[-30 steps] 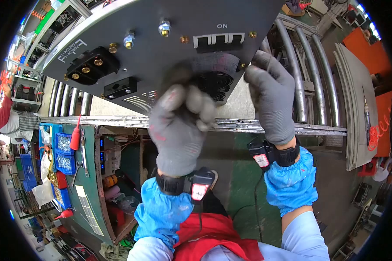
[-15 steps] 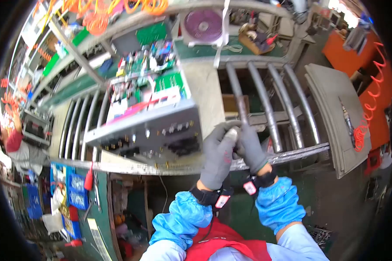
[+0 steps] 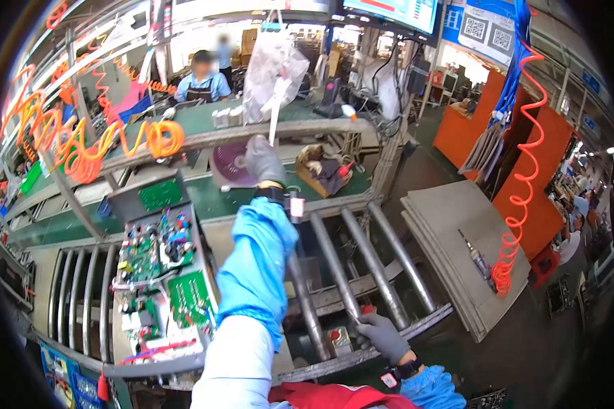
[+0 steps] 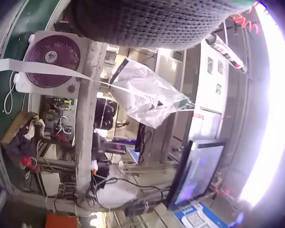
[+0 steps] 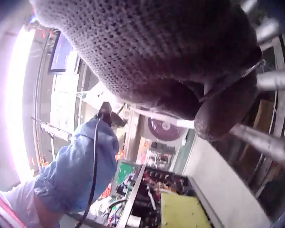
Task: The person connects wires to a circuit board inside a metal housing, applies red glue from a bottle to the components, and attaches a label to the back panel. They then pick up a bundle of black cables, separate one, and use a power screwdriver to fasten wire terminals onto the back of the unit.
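Observation:
My left hand (image 3: 265, 162), in a grey glove, reaches far forward at the bench rail, right by the lower end of a hanging white strip (image 3: 274, 117). Its fingers are hidden in the left wrist view, where the strip runs below the glove to a clear plastic bag (image 4: 145, 92); I cannot tell whether it grips the strip. Low over the roller conveyor, my right hand (image 3: 383, 337) has bent fingers. Between its thumb and fingers shows the edge of a thin, light-coloured piece (image 5: 226, 84). An opened metal unit with green circuit boards (image 3: 189, 298) sits on the conveyor at left.
Metal rollers (image 3: 334, 262) lie between my hands. A purple-and-white fan (image 3: 229, 163) stands behind the rail (image 3: 205, 141). At right, a tool with a coiled red hose (image 3: 479, 261) rests on stacked grey boards (image 3: 430, 225). Orange hoses (image 3: 164, 138) hang at left. A person (image 3: 203, 78) is beyond.
My hands have parted: the left has gone up and forward to the hanging strip, the right stays low by the rollers. The head view has tilted upward, leaving the unit at lower left.

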`<act>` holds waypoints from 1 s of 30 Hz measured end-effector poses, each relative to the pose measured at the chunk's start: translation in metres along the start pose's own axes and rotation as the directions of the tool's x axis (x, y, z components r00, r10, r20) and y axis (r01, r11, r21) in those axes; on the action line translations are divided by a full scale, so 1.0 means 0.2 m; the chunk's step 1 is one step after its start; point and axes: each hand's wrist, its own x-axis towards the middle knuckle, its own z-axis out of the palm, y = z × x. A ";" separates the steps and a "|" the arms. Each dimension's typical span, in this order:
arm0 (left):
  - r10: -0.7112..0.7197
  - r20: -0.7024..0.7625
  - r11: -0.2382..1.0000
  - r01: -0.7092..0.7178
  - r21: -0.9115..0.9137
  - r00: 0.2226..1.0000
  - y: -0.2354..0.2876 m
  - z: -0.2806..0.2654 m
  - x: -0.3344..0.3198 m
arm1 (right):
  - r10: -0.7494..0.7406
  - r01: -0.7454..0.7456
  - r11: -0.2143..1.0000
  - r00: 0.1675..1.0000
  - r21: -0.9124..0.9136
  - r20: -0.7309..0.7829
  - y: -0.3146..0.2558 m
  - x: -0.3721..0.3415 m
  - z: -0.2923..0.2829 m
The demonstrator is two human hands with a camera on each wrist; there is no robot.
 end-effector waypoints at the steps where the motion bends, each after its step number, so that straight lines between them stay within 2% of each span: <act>1: -0.010 0.068 1.000 0.009 0.014 0.998 0.10 -0.02 0.05 | -0.025 0.026 0.999 0.999 0.030 -0.041 0.03 0.00 -0.07; 2: -0.060 0.150 0.996 0.068 -0.049 0.987 0.10 0.02 0.12 | 0.011 0.001 0.983 0.998 0.183 -0.062 0.05 -0.03 -0.12; 3: -0.100 0.236 0.986 0.128 -0.105 0.967 0.10 0.05 0.21 | 0.002 0.020 0.966 0.996 0.259 -0.085 0.16 0.01 -0.18; 5: -0.040 0.380 0.867 0.221 -0.446 0.924 -0.02 0.22 0.43 | 0.006 0.008 0.995 0.990 0.097 -0.144 0.11 -0.03 -0.25; 6: -0.074 0.469 0.759 0.355 -0.546 0.880 -0.02 0.24 0.48 | 0.054 -0.040 0.993 0.990 0.113 -0.128 0.01 -0.04 -0.27; 7: 0.019 0.434 0.792 0.251 -0.556 0.901 0.00 0.24 0.50 | 0.105 -0.092 0.988 0.989 0.125 -0.108 -0.11 -0.03 -0.30; 9: -0.029 0.606 0.819 0.367 -0.441 0.795 0.22 0.10 0.43 | -0.015 0.029 0.995 0.991 0.097 -0.135 -0.32 0.04 -0.33; 10: -0.011 0.620 0.841 0.342 -0.418 0.784 0.23 0.11 0.41 | -0.102 0.108 0.993 0.988 0.047 -0.114 -0.42 0.11 -0.36; 11: 0.006 0.634 0.866 0.313 -0.390 0.774 0.24 0.11 0.40 | -0.115 0.119 0.992 0.990 0.051 -0.086 -0.53 0.19 -0.38; 12: 0.105 0.657 0.870 0.251 -0.424 0.746 0.24 0.10 0.40 | -0.323 0.316 0.941 0.946 -0.118 -0.042 -0.72 0.24 -0.37; 13: 0.103 0.658 0.877 0.244 -0.414 0.746 0.24 0.11 0.38 | -0.374 0.374 0.927 0.927 -0.016 -0.006 -0.92 0.27 -0.34; 15: 0.111 0.718 0.883 0.264 -0.389 0.687 0.37 0.03 0.29 | -0.458 0.458 0.889 0.887 0.013 0.058 -1.28 0.36 -0.28; 17: 0.148 0.751 0.866 0.282 -0.412 0.644 0.37 0.01 0.26 | -0.542 0.539 0.840 0.837 0.055 0.072 -1.56 0.47 -0.19; 18: 0.128 0.753 0.889 0.261 -0.375 0.646 0.39 0.00 0.25 | -0.576 0.573 0.817 0.814 0.062 0.072 -1.68 0.52 -0.14; 19: 0.088 0.764 0.884 0.304 -0.356 0.639 0.42 -0.01 0.22 | -0.581 0.579 0.814 0.807 0.053 0.105 -1.76 0.61 -0.13; 21: 0.072 0.786 0.763 0.474 -0.440 0.614 0.52 -0.07 0.16 | -0.506 0.497 0.862 0.857 0.099 0.103 -1.88 0.71 -0.06; 23: 0.066 0.804 0.785 0.467 -0.407 0.591 0.55 -0.09 0.15 | -0.457 0.446 0.888 0.882 0.114 0.115 -1.97 0.72 -0.01; 25: 0.074 0.820 0.733 0.527 -0.431 0.568 0.54 -0.08 0.15 | -0.457 0.430 0.882 0.882 0.193 0.120 -1.99 0.82 0.03; 26: 0.070 0.850 0.724 0.560 -0.404 0.523 0.53 -0.08 0.17 | -0.453 0.418 0.879 0.882 0.230 0.127 -1.99 0.86 0.04; 30: 0.076 0.825 0.773 0.490 -0.404 0.561 0.49 -0.06 0.18 | -0.434 0.380 0.879 0.888 0.288 0.153 -2.00 0.94 0.05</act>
